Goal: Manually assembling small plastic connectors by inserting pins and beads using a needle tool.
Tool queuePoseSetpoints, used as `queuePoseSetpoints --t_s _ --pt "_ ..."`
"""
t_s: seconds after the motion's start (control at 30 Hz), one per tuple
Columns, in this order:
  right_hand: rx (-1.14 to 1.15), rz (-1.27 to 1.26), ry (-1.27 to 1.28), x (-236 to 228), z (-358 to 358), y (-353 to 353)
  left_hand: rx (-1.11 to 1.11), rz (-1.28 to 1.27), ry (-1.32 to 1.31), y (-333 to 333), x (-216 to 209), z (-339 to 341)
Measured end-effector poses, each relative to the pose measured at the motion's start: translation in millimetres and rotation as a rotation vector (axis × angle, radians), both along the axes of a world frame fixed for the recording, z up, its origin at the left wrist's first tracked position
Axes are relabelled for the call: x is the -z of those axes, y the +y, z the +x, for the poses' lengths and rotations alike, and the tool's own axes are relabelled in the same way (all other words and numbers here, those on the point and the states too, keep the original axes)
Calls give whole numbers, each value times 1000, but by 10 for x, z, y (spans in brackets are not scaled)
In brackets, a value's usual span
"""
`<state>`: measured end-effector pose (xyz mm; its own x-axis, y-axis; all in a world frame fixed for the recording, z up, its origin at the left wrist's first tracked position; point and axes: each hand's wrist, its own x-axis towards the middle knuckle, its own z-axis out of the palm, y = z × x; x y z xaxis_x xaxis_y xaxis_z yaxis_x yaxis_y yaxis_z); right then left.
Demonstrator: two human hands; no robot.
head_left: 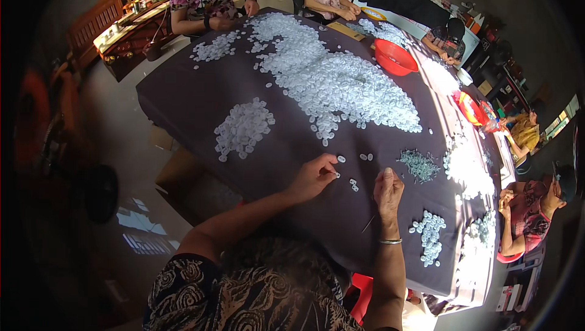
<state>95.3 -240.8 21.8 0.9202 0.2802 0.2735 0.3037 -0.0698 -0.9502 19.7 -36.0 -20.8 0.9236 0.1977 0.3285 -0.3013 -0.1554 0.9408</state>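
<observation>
My left hand (315, 179) is over the dark tablecloth, thumb and forefinger pinched on a small white oval piece (337, 175). Facing it, my right hand (388, 192) is closed, thumb on top; whatever lies inside the fingers is hidden. A thin dark stick (368, 224) shows beside my right wrist, and I cannot tell whether the hand holds it. Between the hands lie a pair of loose white ovals (366, 157), more small white pieces (354, 185) and a single oval (341, 159) by my left fingertips.
A large white heap (341, 87) spreads across the table's middle. Smaller piles lie at left (245, 129) and right (430, 236). Thin greenish pieces (419, 166) are piled beyond my right hand. A red basin (396, 57) stands farther back. Several people sit around the table.
</observation>
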Motion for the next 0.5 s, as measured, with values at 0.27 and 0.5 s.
queuePoseSetpoints --t_s 0.27,0.5 --pt "40 -219 -218 118 21 -39 18 -11 24 4 -30 6" --pt "54 -247 -262 37 -49 29 22 -19 2 5 -16 4"
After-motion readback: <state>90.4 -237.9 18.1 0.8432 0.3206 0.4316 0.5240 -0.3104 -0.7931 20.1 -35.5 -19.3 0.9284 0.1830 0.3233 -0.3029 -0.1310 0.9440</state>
